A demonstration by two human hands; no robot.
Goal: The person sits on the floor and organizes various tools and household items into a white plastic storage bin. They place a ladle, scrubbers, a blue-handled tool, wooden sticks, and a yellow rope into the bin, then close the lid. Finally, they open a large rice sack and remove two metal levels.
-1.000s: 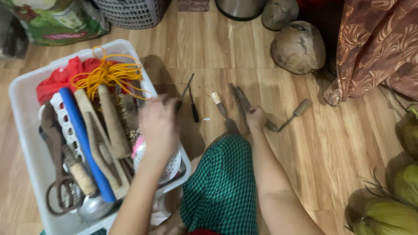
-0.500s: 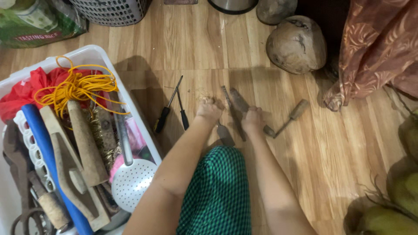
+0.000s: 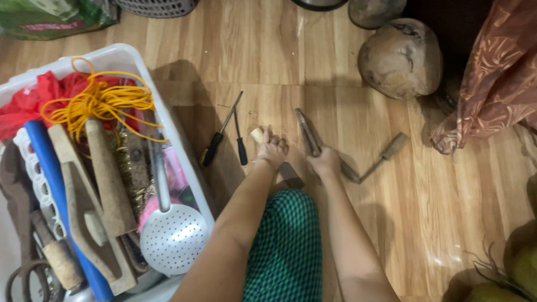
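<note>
The left hand [image 3: 272, 148] is curled around a short tool with a pale wooden handle [image 3: 257, 134], whose butt pokes out at the hand's ten o'clock while its dark flat blade [image 3: 291, 174] shows at five o'clock, lying on the wooden plank floor [image 3: 447, 196]. The right hand [image 3: 324, 162] is closed on the lower end of a long, rusty, dark metal tool [image 3: 306, 130] that runs up toward eleven o'clock from the knuckles, also low over the floor. Both tools sit just beyond the knee in green checked cloth [image 3: 285, 246].

To handle these well, it seems wise to keep each grip on the handle end, blades pointed away from the knee, and to lift one at a time so the edges do not cross.

Counted: two black-handled screwdrivers [image 3: 215, 146] at the left hand's nine o'clock; one wooden-handled chisel-like tool [image 3: 386, 154] at the right hand's three o'clock; one brown husked coconut [image 3: 400, 59] fully seen at one o'clock; one white plastic tub [image 3: 184, 151] at nine o'clock, holding one perforated metal skimmer [image 3: 173, 240], one tangle of yellow cord [image 3: 98, 103] and more.
</note>
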